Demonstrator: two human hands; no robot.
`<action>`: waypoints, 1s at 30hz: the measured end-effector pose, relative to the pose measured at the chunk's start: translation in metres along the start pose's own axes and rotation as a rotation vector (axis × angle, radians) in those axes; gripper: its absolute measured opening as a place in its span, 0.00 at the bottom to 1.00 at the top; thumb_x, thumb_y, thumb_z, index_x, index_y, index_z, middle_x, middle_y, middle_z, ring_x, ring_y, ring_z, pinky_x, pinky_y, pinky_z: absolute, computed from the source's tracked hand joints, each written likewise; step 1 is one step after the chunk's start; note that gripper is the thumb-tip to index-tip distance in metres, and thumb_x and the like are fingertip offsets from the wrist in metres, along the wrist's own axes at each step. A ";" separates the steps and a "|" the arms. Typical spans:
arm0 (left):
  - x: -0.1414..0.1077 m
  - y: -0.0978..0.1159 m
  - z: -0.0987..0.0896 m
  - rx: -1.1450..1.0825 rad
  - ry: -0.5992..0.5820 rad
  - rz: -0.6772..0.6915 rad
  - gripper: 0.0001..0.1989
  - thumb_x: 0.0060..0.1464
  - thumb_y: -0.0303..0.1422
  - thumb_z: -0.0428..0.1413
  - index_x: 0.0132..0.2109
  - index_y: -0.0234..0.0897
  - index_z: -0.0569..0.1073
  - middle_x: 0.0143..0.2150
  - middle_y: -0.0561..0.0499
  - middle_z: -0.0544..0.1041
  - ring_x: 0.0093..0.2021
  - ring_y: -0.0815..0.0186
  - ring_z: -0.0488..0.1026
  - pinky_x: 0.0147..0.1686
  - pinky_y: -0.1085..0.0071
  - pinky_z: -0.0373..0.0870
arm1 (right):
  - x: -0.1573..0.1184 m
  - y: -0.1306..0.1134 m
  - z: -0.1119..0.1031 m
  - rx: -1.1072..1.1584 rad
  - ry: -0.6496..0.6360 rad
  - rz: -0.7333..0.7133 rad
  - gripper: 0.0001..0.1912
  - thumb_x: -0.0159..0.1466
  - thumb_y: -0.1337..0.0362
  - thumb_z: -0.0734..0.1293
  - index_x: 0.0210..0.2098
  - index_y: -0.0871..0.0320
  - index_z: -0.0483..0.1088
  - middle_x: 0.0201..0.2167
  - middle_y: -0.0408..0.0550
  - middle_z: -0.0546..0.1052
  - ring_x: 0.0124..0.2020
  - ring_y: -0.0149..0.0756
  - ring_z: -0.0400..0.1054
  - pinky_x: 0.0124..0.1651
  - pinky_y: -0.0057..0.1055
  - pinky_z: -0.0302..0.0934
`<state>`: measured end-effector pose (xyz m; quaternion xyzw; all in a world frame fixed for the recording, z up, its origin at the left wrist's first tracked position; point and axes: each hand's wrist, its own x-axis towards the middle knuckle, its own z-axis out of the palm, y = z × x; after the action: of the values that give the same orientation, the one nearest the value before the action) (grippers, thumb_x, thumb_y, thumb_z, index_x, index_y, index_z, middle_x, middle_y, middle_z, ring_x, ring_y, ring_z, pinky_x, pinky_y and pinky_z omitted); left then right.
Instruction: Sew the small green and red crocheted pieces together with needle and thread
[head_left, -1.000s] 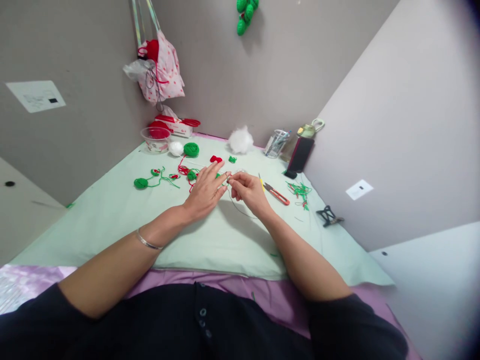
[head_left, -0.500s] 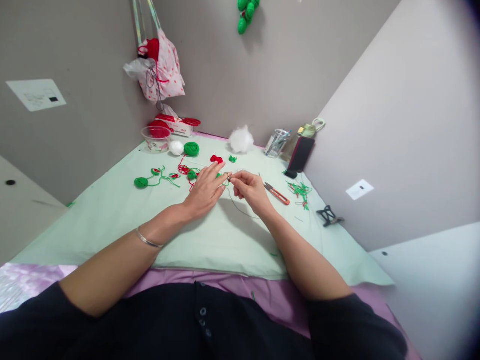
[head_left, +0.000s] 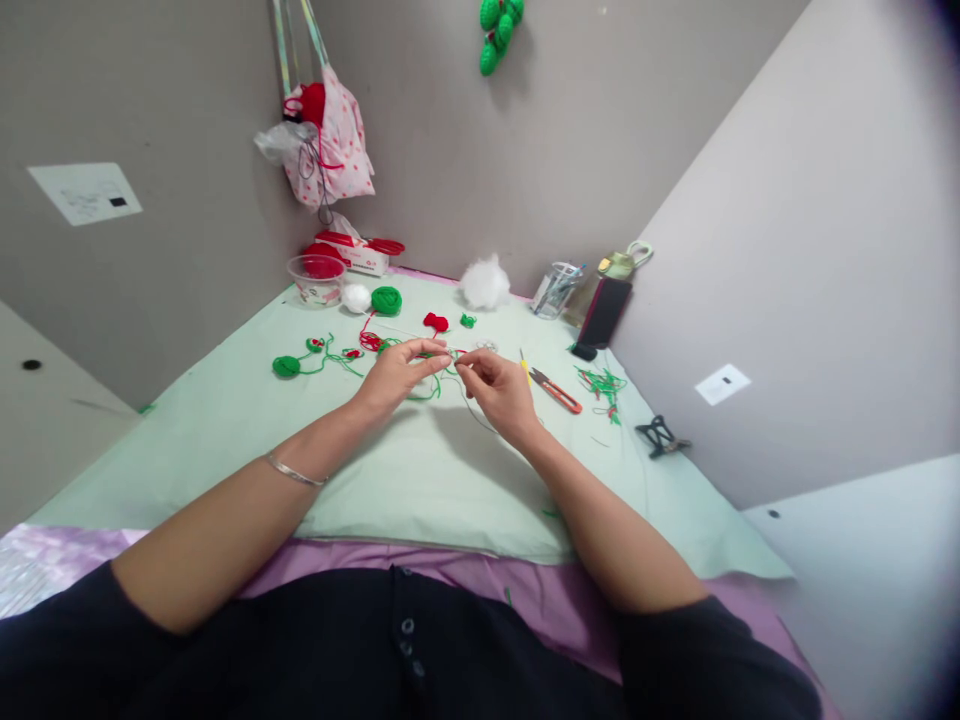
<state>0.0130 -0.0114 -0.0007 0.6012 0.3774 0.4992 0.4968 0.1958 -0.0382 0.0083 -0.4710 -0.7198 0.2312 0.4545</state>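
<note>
Over the middle of the table, my left hand [head_left: 401, 378] has its thumb and fingers pinched together; what lies between them is too small to name. My right hand [head_left: 501, 392] meets it at the fingertips, also in a pinch, its content hidden. Beneath the hands a thin dark thread [head_left: 480, 418] curves down onto the cloth. Loose green yarn [head_left: 429, 393] shows by the left hand. Just right of the right hand lie a yellow-handled tool [head_left: 526, 371], probably a crochet hook, and orange thread snips [head_left: 556, 391].
Red yarn [head_left: 370, 341], a red knitted bow [head_left: 435, 322], a green yarn ball [head_left: 386, 300] and white stuffing [head_left: 484, 283] lie beyond the hands. Yarn scraps [head_left: 600, 385] and a black stand [head_left: 660, 437] sit rightward. A clear tub [head_left: 316, 282] stands back left; a phone [head_left: 604, 315] leans back right.
My left hand has gone from flat, outstretched fingers to a pinch that meets my right fingertips. The right hand has shifted slightly down and left, uncovering the yellow-handled tool.
</note>
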 end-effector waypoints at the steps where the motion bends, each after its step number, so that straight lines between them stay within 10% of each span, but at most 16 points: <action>1: 0.000 0.000 0.000 -0.019 0.002 -0.010 0.14 0.51 0.44 0.66 0.38 0.38 0.79 0.57 0.43 0.79 0.60 0.52 0.73 0.63 0.51 0.64 | -0.001 0.000 0.001 -0.033 0.001 -0.012 0.09 0.66 0.57 0.65 0.36 0.56 0.74 0.18 0.38 0.68 0.21 0.29 0.61 0.29 0.27 0.54; 19: 0.000 0.008 -0.005 -0.138 0.000 -0.125 0.11 0.49 0.41 0.65 0.32 0.37 0.77 0.58 0.45 0.78 0.56 0.55 0.73 0.54 0.61 0.66 | 0.005 0.003 -0.014 -0.219 0.126 -0.013 0.08 0.65 0.59 0.65 0.35 0.55 0.75 0.19 0.40 0.71 0.22 0.31 0.65 0.31 0.28 0.57; 30: 0.018 0.022 -0.034 -0.645 0.424 -0.114 0.06 0.45 0.25 0.61 0.28 0.36 0.71 0.36 0.52 0.77 0.43 0.69 0.75 0.52 0.71 0.70 | 0.026 0.012 -0.054 0.066 0.328 0.108 0.08 0.59 0.59 0.69 0.31 0.58 0.75 0.15 0.37 0.69 0.16 0.27 0.61 0.22 0.25 0.53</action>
<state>-0.0176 0.0081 0.0252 0.2759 0.3279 0.6771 0.5983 0.2446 -0.0154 0.0367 -0.5251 -0.6017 0.1987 0.5681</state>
